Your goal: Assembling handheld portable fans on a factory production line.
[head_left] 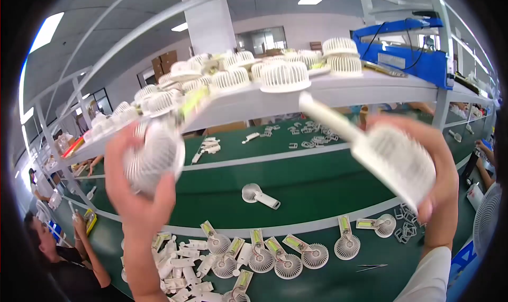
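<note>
Both hands are up and full. The left hand [135,185] curls around the round, slatted head of one handheld fan [153,156], thumb on the near side and fingers wrapped over the far side; the fan's handle slants up to the right, a streak of yellow-green along it, all a bit blurred. Over on the other side, the right hand [443,170] clasps the broad head of a second fan [391,156], its pale handle pointing up and left toward the shelf [338,94]. Both fans are in the air above the green belt [211,196], well apart.

Between and below the hands, a single white fan [253,192] lies on that belt, with white handle pieces [210,145] and small pale brackets [317,140] farther back. Nearer in, on the worktop [333,283], opened fans [288,265] show yellow-green cells, next to a heap of white parts [185,267]; tweezers [372,266] lie to the right.

Up top, the shelf is crowded with slatted white fan heads [286,77], and a blue frame [397,53] stands at its right end. Far left, a co-worker in black [69,262] holds a pale piece.
</note>
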`<state>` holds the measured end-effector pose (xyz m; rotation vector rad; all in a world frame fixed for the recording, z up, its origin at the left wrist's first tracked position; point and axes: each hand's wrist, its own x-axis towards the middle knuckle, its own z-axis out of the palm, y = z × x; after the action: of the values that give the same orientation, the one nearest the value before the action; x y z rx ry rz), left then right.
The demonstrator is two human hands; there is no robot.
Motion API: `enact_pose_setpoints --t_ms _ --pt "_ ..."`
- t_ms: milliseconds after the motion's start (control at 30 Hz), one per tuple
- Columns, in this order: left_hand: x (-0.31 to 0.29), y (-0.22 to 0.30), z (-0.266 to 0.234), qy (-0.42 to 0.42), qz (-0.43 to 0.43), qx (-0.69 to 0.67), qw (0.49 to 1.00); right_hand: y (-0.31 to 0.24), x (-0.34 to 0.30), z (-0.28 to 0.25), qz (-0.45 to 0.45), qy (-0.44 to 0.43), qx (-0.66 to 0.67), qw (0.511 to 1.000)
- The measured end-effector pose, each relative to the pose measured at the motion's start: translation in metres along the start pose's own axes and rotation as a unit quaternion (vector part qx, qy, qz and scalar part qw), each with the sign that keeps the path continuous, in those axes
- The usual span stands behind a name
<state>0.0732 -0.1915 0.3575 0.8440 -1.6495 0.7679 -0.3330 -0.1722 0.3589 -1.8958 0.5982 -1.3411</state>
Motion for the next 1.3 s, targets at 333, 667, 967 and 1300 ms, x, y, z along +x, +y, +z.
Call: enact_pose_setpoints --t_ms 333,667,967,1300 --pt "0.098 -0.010 0.086 -0.031 -0.116 0.033 0.992 -0.038 0.076 0.033 -0.048 0.029 -0.170 0.984" --pt "-0.253 0.120 -0.033 -0.293 -0.275 -0.159 0.902 0.082 -0.185 0.042 0.212 -0.068 -0.417 0.881" --pt "-0.357 0.227 -0.030 -0.368 -0.293 -0.178 0.864 0.181 -0.150 0.086 0.169 -0.182 -0.350 0.903" --pt "-0.365 0.226 -0.013 -0.392 -0.233 -0.124 0.881 0.247 -0.093 0.218 0.080 -0.218 -0.323 0.917"
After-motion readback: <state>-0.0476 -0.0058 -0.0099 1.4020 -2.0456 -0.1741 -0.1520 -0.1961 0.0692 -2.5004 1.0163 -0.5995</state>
